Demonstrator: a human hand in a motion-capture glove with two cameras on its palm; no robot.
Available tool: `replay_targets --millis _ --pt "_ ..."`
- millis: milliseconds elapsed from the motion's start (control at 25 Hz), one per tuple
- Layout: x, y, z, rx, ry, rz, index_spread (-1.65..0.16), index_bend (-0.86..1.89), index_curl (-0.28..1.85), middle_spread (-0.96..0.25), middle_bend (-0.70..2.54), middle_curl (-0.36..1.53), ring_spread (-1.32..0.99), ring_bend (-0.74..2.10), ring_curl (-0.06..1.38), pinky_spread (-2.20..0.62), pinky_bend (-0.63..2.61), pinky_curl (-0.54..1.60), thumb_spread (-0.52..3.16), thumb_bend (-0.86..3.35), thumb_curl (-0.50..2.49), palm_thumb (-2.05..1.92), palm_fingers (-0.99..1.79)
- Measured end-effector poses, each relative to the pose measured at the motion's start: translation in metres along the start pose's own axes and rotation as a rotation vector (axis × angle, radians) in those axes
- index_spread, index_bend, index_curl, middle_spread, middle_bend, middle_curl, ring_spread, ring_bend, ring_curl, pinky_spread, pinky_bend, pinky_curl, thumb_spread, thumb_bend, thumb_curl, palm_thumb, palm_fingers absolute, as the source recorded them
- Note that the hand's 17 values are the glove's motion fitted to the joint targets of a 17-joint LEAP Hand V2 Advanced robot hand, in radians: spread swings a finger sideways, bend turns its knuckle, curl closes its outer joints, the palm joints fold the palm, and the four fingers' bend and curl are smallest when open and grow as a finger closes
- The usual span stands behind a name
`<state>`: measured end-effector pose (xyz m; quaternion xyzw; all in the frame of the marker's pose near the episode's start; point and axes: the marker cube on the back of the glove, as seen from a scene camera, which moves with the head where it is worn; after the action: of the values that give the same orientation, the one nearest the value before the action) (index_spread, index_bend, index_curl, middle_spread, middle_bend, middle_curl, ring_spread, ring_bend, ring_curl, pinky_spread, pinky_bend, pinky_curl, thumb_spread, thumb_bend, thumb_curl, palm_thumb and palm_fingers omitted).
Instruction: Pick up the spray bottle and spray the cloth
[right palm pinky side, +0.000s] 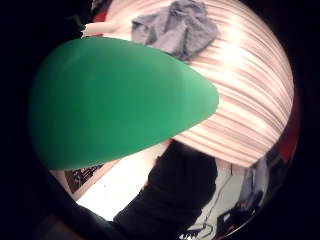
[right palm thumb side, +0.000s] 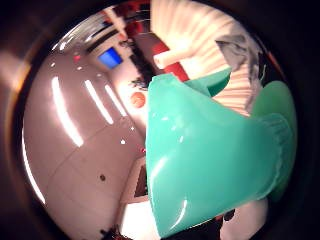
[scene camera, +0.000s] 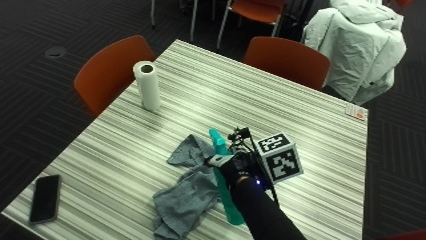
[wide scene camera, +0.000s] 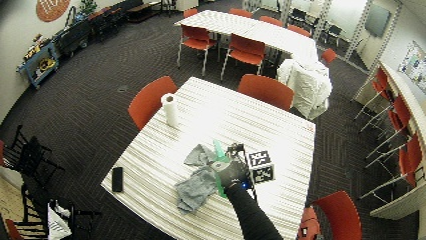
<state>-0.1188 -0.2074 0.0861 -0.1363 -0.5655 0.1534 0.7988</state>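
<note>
The green spray bottle is held off the striped table by the gloved right hand, whose fingers are curled round its neck, with the nozzle tilted toward twelve o'clock. The grey cloth lies crumpled on the table just beside the bottle, at about nine o'clock from the hand. For a good spray, the nozzle is best turned toward nine o'clock and tipped down over the cloth before the trigger is squeezed, so that the mist is caught by the fabric rather than by the paper towel roll or the phone.

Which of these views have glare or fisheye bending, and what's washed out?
Little finger side palm view: glare bleaches the striped table beside the cloth. Thumb side palm view: ceiling lights streak and curve; spray bottle shows shiny highlights. Outside view: evenly lit.
</note>
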Motion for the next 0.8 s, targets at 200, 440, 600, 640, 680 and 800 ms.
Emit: replay_targets --millis 200,440,600,640,680,800 --pt "0.026 -0.018 -0.004 -0.092 0.202 0.27 -0.21 0.22 0.55 -0.04 0.42 0.52 -0.12 0.49 0.44 0.07 0.15 0.2 0.57 -0.03 0.69 1.14 0.73" --pt "0.066 -0.022 -0.008 -0.184 0.378 0.551 -0.2 0.21 0.56 -0.04 0.41 0.52 -0.11 0.48 0.45 0.06 0.15 0.22 0.55 -0.03 0.7 1.14 0.76" --pt "0.084 -0.023 -0.007 -0.227 0.47 0.618 -0.19 0.19 0.56 -0.03 0.4 0.53 -0.11 0.47 0.45 0.06 0.16 0.23 0.53 -0.03 0.7 1.14 0.78" --pt "0.087 -0.025 -0.007 -0.216 0.487 0.613 -0.19 0.19 0.56 -0.03 0.4 0.53 -0.1 0.48 0.45 0.06 0.16 0.23 0.52 -0.03 0.7 1.13 0.79" --pt "0.089 -0.027 -0.008 -0.195 0.502 0.604 -0.19 0.19 0.56 -0.03 0.4 0.53 -0.1 0.47 0.45 0.06 0.15 0.23 0.52 -0.03 0.7 1.13 0.79" --pt "0.09 -0.031 -0.008 -0.172 0.512 0.578 -0.19 0.19 0.56 -0.02 0.39 0.53 -0.1 0.47 0.46 0.06 0.16 0.24 0.51 -0.03 0.7 1.13 0.79"
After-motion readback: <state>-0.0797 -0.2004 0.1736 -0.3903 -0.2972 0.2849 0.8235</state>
